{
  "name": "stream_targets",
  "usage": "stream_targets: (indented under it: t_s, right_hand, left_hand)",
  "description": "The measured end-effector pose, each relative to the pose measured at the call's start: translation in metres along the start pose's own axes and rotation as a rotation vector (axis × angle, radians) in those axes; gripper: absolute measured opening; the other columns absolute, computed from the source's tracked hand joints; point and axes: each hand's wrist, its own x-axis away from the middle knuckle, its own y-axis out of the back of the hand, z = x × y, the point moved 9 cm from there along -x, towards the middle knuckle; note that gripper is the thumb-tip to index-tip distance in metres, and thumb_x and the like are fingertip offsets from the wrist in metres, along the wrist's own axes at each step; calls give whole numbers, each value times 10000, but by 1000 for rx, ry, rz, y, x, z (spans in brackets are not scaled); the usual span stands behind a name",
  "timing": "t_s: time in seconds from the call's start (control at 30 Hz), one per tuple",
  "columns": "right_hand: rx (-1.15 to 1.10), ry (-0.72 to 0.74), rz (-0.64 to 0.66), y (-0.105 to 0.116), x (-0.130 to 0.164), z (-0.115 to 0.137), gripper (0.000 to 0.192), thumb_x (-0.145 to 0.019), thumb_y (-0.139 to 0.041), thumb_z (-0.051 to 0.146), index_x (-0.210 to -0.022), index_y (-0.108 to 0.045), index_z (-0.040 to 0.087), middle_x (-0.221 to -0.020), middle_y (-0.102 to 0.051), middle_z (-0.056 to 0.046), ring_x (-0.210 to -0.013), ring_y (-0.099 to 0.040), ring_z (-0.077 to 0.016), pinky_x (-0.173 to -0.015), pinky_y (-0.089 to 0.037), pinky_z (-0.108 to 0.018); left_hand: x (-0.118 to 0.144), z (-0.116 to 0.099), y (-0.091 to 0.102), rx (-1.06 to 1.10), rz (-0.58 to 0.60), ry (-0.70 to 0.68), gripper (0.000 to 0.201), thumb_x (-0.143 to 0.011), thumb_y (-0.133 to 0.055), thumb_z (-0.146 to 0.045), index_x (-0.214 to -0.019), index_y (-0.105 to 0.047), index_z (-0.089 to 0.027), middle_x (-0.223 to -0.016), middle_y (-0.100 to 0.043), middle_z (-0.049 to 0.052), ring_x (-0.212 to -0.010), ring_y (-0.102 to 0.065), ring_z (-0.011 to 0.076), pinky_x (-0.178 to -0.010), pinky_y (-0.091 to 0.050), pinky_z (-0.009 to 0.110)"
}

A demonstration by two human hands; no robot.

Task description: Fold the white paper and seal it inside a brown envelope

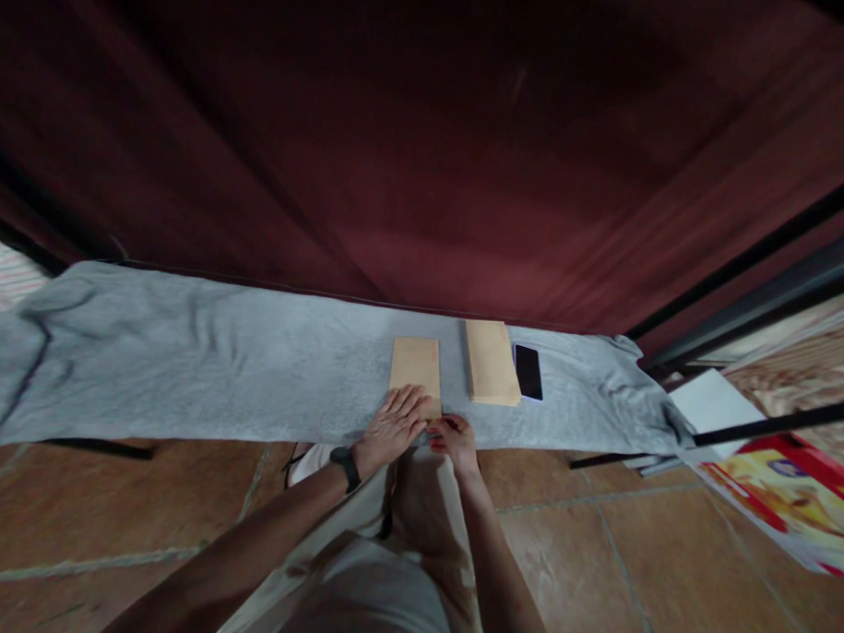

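Note:
A brown paper envelope (416, 361) lies upright on the grey cloth in front of me, near its front edge. My left hand (395, 426), with a dark watch on the wrist, rests flat over the lower part of the envelope, fingers stretched out. At the envelope's bottom right corner, my right hand (455, 438) has its fingers bent and pinched on the paper edge. The lower edge is partly hidden by both hands. To the right sits a stack of similar brown envelopes (490, 363), slightly turned.
A dark phone (529, 372) lies right of the stack. The grey cloth (219, 365) covers a long narrow surface, with a dark red curtain (426, 187) behind it. Black metal bars (763, 250) and a red and yellow box (789, 496) are at the right, above tiled floor.

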Motion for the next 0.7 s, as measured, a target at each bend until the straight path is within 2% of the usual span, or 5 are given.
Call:
stream_targets:
  t_s: [0.07,0.17,0.37,0.5,0.7]
  right_hand:
    - [109,71,-36,3,4,5,354,-796,-690,466,-981,-652,167,-706,-714,-40,-549,-641,-184,-525,-511,-277]
    - [498,384,-130,2,20,29,240,-944,-540,325,-1068,-664,161,-858,-722,-103,-794,-686,-240,-745,-542,-350]
    - [971,869,-156,-19,55,37,390,-1046,-376,224,-1349,-611,155,-1350,-638,-170,-1276,-567,-276,-1092,-433,-482]
    - [1043,949,-51,-27,58,26,486,-1069,-337,223,-1540,-443,168,-1527,-529,-144,-1461,-416,-261,-1202,-313,-525]
    - [1041,935,-73,-26,56,26,483,-1079,-358,224,-1550,-430,152,-1531,-528,-144,-1488,-388,-253,-1205,-331,-510]
  left_hand:
    - [1,-1,2,-6,5,13,518,-1055,-379,-351,-1547,-458,-209,-1635,-410,99,-1541,-314,260,-1269,-210,493]
    - [1,-1,1,-10,12,43,518,-1052,-393,-373,-1540,-467,-216,-1632,-419,90,-1541,-314,266,-1271,-204,496]
    - [0,1,-6,5,44,46,526,-1048,-379,-337,-1553,-445,-204,-1647,-391,95,-1552,-288,262,-1275,-183,503]
    - [-15,9,-12,30,89,32,529,-1053,-320,-290,-1557,-439,-183,-1646,-393,90,-1548,-298,239,-1280,-171,469]
    - [-65,29,-21,46,86,73,562,-1032,-351,-327,-1561,-437,-157,-1646,-389,102,-1550,-289,252,-1282,-139,452]
